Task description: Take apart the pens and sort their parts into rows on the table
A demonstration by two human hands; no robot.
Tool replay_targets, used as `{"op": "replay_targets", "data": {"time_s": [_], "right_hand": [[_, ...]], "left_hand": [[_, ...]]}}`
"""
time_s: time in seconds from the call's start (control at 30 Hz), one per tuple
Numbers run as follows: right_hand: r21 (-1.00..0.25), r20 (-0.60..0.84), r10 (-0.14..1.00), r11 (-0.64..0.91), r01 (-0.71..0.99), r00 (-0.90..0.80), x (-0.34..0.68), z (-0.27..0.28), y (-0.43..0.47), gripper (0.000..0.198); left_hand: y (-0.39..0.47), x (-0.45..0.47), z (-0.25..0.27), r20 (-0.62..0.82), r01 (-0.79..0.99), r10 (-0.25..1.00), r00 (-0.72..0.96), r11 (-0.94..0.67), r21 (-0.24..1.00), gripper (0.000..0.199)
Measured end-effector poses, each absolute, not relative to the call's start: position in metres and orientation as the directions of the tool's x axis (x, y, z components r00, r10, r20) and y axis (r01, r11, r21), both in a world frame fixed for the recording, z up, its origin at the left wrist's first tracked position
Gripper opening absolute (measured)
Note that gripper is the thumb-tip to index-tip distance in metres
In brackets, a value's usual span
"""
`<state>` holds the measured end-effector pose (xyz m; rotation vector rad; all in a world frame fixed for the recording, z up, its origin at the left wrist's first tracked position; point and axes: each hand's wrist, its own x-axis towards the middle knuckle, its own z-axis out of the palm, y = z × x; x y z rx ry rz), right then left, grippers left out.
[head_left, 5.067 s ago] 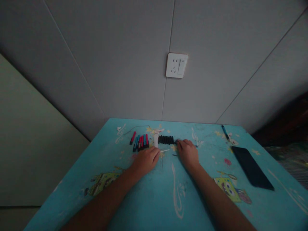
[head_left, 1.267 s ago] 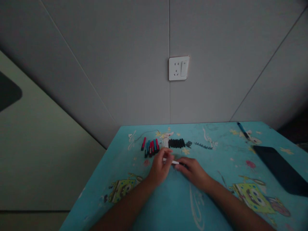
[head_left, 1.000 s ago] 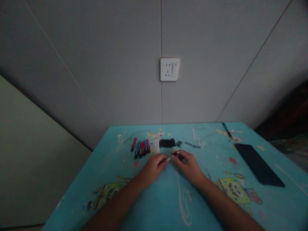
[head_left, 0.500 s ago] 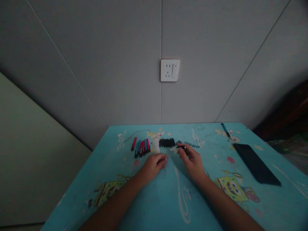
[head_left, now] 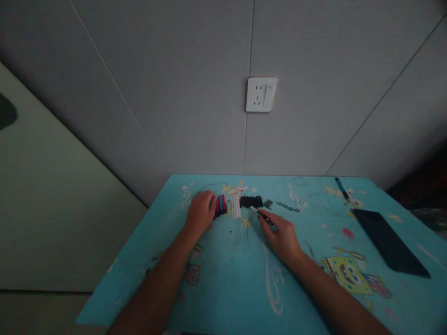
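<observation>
At one o'clock my right hand pinches an apparently part-joined pen; my left hand, grip hidden, overlaps coloured tubes at eleven; white sticks, black tubes lie unjoined at twelve.

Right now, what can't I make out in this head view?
In the head view:
Left hand: grip hidden behind the hand itself.
Pink and blue tubes: partly hidden by that hand; exact count unclear.
Black-and-white stick: partly covered by the right hand.
Small dark pieces: too small to identify.
Dark object: cut off by the bottom edge.
</observation>
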<state>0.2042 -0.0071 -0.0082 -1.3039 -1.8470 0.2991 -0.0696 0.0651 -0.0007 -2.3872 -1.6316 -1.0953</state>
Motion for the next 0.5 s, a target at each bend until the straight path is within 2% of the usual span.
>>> {"op": "replay_targets", "data": {"time_s": [0.13,0.33,0.5], "right_hand": [[-0.443,0.523,0.815,0.511,0.737,-0.251,0.201,-0.012,-0.006,0.034],[-0.175,0.468,0.757,0.585,0.792,-0.456,0.176,-0.01,0.001,0.037],[0.041,0.417,0.757,0.537,0.843,-0.503,0.141,-0.001,0.03,0.036]], "left_hand": [[0.07,-0.071,-0.014,0.542,0.879,0.819,0.192,-0.388,0.276,0.02],[0.07,-0.063,-0.027,0.492,0.903,0.849,0.191,-0.349,0.251,0.019],[0.076,-0.066,-0.032,0.501,0.891,0.836,0.222,-0.383,0.245,0.02]]}}
